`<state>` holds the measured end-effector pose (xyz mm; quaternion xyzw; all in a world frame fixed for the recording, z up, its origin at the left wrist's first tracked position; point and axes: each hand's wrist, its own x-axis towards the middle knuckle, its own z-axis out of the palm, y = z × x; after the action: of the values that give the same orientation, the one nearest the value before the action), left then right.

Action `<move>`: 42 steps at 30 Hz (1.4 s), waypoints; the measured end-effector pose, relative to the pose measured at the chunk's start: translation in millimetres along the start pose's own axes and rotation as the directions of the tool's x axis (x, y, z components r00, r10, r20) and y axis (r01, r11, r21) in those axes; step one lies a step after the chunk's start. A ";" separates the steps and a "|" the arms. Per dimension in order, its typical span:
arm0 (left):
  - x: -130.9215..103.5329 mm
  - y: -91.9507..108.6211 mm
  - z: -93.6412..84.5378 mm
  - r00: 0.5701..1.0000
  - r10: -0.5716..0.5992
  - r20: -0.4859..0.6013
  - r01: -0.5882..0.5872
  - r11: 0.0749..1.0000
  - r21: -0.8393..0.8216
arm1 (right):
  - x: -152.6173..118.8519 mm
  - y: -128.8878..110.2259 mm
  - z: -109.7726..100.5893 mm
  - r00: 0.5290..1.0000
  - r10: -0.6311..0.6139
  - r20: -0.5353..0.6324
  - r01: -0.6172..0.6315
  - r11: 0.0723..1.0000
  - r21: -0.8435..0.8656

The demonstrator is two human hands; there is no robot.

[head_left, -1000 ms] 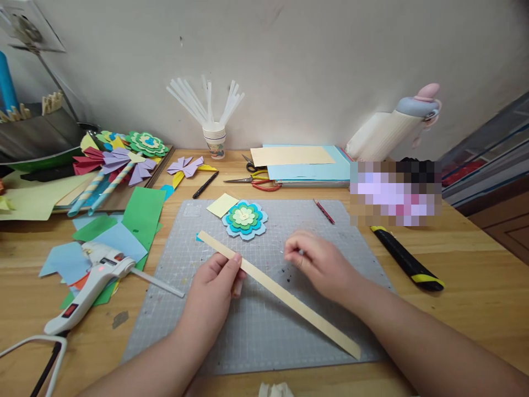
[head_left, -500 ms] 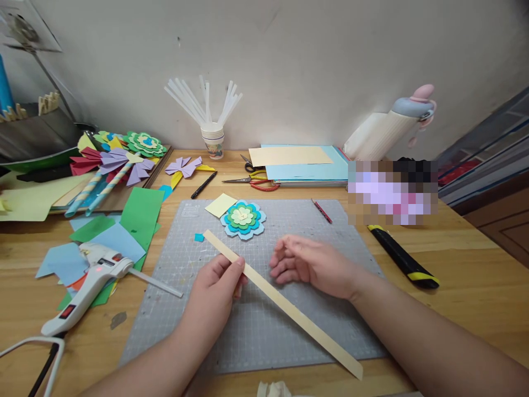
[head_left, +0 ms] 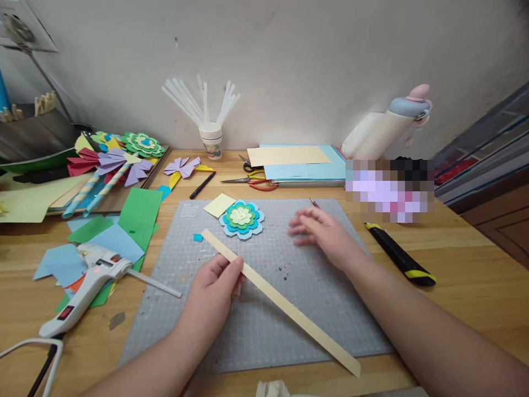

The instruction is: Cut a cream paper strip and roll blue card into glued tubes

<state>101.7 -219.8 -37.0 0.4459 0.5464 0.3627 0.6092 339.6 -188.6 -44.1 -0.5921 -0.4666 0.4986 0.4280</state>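
Note:
Between its thumb and fingers, my left hand [head_left: 219, 278] pinches a long cream paper strip [head_left: 285, 306] near its upper end. The strip slants down to the right across the grey cutting mat [head_left: 165, 325]. My right hand [head_left: 316, 231] is held over the mat's right side, slightly blurred, fingers apart and nothing in them. Just behind it a dark red pencil-like stick [head_left: 314, 203] is partly hidden by the fingers. A layered blue and green paper flower [head_left: 242, 219] lies above the strip, beside a pale yellow paper square [head_left: 219, 205] and a small blue scrap [head_left: 198, 237].
A white glue gun [head_left: 88, 286] rests on coloured paper scraps at left. Behind the mat are a black pen [head_left: 202, 185], scissors [head_left: 235, 180], a paper stack [head_left: 306, 171] and a cup of white sticks [head_left: 211, 144]. A black and yellow cutter [head_left: 399, 253] lies at right.
My right hand has moved away from the strip, up and to the right, toward the red stick. My left hand still holds the strip in about the same place.

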 end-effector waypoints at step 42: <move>-2.0 6.4 6.9 0.973 -0.020 0.231 0.043 0.995 -0.093 | -54.0 -6.1 56.1 0.788 0.164 0.594 -0.359 0.906 0.225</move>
<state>108.5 -220.5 -30.3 0.4458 0.4606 0.3252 0.6952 279.7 -237.9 -35.5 -0.3993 -0.3946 0.7755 0.2890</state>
